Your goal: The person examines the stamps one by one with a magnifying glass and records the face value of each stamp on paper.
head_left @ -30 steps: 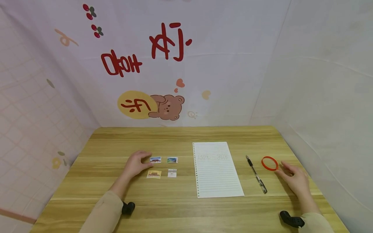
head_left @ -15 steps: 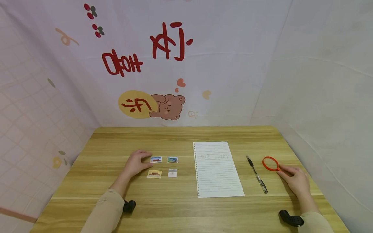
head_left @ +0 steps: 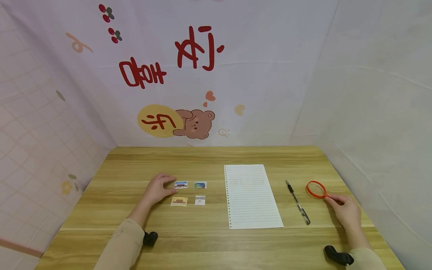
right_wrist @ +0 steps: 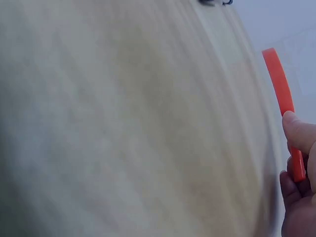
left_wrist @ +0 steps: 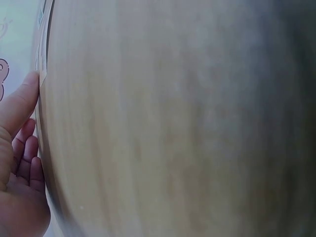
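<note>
My right hand (head_left: pixel 345 212) pinches the short handle of a red-rimmed magnifying glass (head_left: pixel 317 196) between thumb and fingers. The right wrist view shows its red rim (right_wrist: pixel 279 81) edge-on, tilted up from the table. My left hand (head_left: pixel 158 189) rests on the table with thumb and fingers spread loosely. Its fingertips lie at the left edge of a stamp with a red building (head_left: pixel 180 185); whether they touch it I cannot tell. Near it lie a green-blue stamp (head_left: pixel 200 185), a yellow stamp (head_left: pixel 179 201) and a pale stamp (head_left: pixel 200 200).
A lined sheet of paper (head_left: pixel 253 202) with faint writing lies mid-table. Between it and my right hand is a black-and-clear pen (head_left: pixel 297 202). A printed cloth (head_left: pixel 263 75) hangs behind the wooden table (head_left: pixel 195 240).
My right hand has taken firmer hold of the magnifying glass handle and drawn it slightly to the right, tilting it. The left hand and the stamps have stayed in place.
</note>
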